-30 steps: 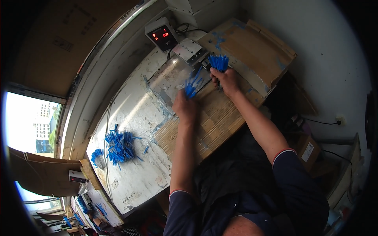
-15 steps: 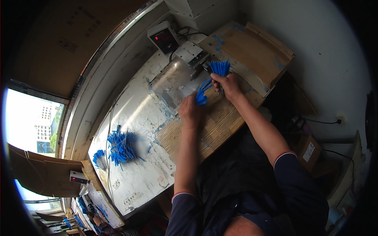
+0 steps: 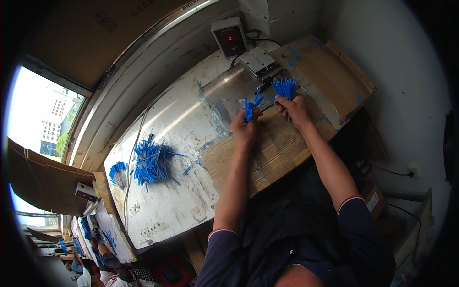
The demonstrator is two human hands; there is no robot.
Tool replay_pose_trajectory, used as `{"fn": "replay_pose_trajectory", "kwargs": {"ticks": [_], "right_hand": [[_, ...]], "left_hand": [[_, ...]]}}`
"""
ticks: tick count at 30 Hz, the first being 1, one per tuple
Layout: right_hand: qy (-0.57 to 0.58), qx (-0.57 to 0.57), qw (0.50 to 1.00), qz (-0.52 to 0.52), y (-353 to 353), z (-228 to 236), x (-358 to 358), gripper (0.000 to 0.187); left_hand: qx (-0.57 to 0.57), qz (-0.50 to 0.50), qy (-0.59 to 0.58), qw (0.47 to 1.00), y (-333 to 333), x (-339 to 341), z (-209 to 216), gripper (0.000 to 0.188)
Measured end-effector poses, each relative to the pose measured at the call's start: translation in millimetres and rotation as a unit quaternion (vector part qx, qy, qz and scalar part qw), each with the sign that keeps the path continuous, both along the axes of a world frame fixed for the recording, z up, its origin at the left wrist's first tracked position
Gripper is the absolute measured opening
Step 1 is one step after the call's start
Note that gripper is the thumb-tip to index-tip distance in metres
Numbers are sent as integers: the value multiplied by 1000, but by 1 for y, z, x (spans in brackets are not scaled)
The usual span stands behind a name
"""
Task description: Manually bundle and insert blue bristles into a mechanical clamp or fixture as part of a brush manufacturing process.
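Note:
My right hand (image 3: 297,113) is closed around a dense bundle of blue-tipped wires (image 3: 285,88). Their blue ends fan out at the top, and thin bare strands hang below my fingers. Closed on a smaller, looser group of blue-tipped wires (image 3: 249,110), my left hand (image 3: 245,131) is just left of the bundle, with its blue ends pointing several ways. Both hands are over the near edge of a metal plate (image 3: 229,93), in front of a small metal machine (image 3: 260,63).
A box with a red display (image 3: 230,39) stands behind the machine. Flat cardboard (image 3: 229,165) covers the table's near edge; a cardboard sheet (image 3: 330,79) lies right. Further left are a heaped pile of blue-tipped wires (image 3: 152,161) and a smaller bunch (image 3: 118,174). Another person (image 3: 109,260) works lower left.
The whole view has shifted. My left hand has turned, and its blue-tipped wires now point upward, closer to the right hand's bundle. The red display's reading has changed.

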State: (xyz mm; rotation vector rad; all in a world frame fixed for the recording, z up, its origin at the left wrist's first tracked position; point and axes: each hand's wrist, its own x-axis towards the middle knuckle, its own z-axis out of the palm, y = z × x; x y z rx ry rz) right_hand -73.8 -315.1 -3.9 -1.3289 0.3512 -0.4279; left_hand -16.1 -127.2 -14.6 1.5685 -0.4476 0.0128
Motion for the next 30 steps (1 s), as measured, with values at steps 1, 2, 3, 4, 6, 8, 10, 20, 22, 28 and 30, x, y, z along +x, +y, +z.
{"fn": "replay_pose_trajectory", "kwargs": {"ticks": [1, 2, 3, 4, 6, 8, 10, 20, 22, 28, 30], "right_hand": [[-7, 19, 1000, 1, 3, 0, 0, 22], [-13, 38, 999, -1, 2, 1, -2, 23], [-11, 34, 999, -4, 2, 1, -3, 23], [3, 42, 999, -3, 1, 2, -4, 23], [17, 48, 999, -2, 0, 1, -5, 23], [19, 45, 999, 1, 0, 0, -4, 24], [19, 40, 999, -4, 0, 1, -4, 24], [-16, 2, 1000, -21, 32, 10, 0, 13], [-20, 9, 998, -54, 39, 16, 4, 14], [-29, 74, 977, -198, 10, -6, 3, 17], [-24, 81, 974, -212, 10, -5, 2, 19]], "left_hand": [[-5, -9, 15, 1000, 1, 2, -1, 8], [-8, -10, 16, 1000, 0, 1, 0, 8], [-7, -16, 39, 999, 1, 1, 1, 8], [-6, -22, 62, 998, 0, 1, 3, 8], [-2, -26, 68, 997, 0, 3, 2, 10], [2, -30, 73, 997, -1, 2, 1, 12], [100, -2, 17, 995, -2, 2, 0, 12], [201, -26, -177, 963, 0, -2, -6, 26], [181, -6, -109, 977, 4, 0, -8, 19], [-28, -63, 110, 992, 3, 1, -2, 22], [-46, -73, 127, 988, 5, 2, 1, 21]]}}
